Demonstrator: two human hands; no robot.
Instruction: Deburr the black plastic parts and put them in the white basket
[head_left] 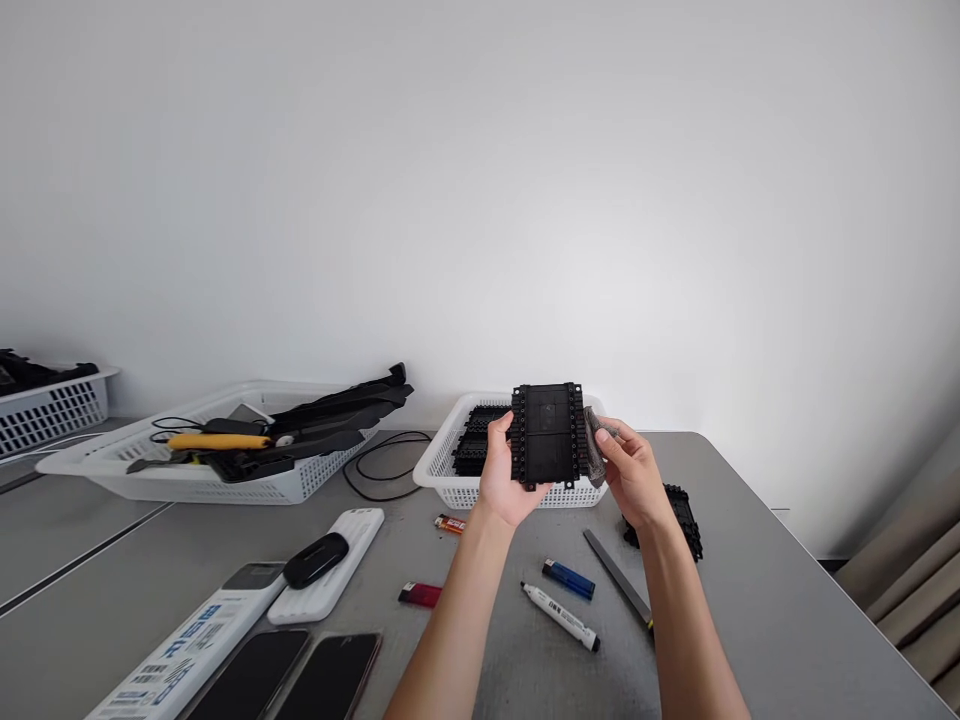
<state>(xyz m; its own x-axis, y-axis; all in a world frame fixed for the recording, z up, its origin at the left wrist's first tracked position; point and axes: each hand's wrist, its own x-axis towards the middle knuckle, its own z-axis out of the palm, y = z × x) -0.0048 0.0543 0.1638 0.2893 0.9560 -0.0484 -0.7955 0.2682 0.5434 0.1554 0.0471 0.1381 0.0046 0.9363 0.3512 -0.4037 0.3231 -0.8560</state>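
My left hand [505,470] grips a black plastic part [550,432] by its left side and lower edge, holding it up with its flat face toward me. Rows of small holes and lugs run down both sides of the part. In my right hand [634,470] a crumpled dark grey cloth [595,445] is pinched between thumb and fingers, against the part's right edge. Behind the part stands a white plastic basket [480,492] with more black parts [480,440] in it. Another pile of black parts [681,520] lies on the table, partly covered by my right forearm.
On the grey table [757,600] lie a blue lighter [568,579], a red lighter [420,595], an orange lighter [450,524], a white marker [561,616] and a metal file [616,577]. Leftward are phones [330,677], a white power bank [360,535] and a basket [225,488] of tools.
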